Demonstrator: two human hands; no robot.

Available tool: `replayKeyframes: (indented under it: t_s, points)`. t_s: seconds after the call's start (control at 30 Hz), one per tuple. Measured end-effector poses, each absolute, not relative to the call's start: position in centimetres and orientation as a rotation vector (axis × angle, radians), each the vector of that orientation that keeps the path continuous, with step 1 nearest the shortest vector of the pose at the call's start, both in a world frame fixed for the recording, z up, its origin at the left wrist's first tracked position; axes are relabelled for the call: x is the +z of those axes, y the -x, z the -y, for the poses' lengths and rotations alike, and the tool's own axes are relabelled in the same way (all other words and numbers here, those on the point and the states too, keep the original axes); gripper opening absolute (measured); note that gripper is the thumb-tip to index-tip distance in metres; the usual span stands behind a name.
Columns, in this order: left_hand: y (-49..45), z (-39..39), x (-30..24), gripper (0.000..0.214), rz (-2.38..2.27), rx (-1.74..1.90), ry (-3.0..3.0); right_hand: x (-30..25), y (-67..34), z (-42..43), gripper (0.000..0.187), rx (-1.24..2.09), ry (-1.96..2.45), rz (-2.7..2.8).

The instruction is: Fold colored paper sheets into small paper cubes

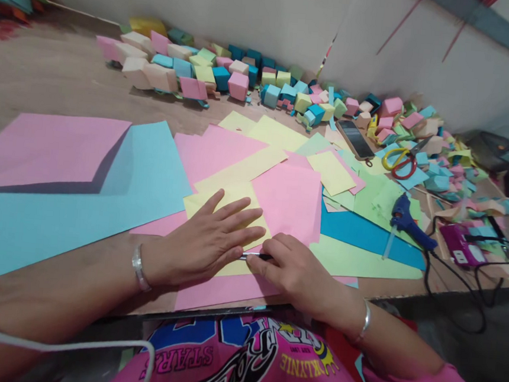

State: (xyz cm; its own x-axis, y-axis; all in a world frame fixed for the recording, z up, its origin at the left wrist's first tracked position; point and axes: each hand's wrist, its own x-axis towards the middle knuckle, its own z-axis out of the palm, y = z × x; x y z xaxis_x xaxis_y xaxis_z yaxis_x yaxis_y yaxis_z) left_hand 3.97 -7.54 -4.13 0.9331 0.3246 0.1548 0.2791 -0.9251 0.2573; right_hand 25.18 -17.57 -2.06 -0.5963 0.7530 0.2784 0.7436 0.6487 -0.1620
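My left hand [206, 237] lies flat with fingers spread on a yellow paper sheet [231, 204], pressing it down over a pink sheet [223, 289]. My right hand [292, 265] is closed in a pinch on a thin dark tool with a metal tip [255, 256], which looks like a small knife or pen held against the yellow sheet's lower edge, right at my left fingertips. Another pink sheet [291, 203] lies just beyond my right hand.
Large blue [57, 209] and pink [44, 149] sheets cover the left. Several folded paper cubes [229, 76] line the wall. A phone [354, 139], scissors [399, 161], a blue glue gun [407, 225] and a power strip [461, 248] with cables sit right.
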Motion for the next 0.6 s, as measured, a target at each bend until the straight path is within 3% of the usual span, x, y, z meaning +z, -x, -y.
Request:
replayKeyframes:
  t_s: [0.6]
  points:
    - [-4.1, 7.2, -4.8, 0.043, -0.434, 0.344, -2.943, -2.2, -24.6, 18.3, 0.016, -0.018, 1.211, 2.576]
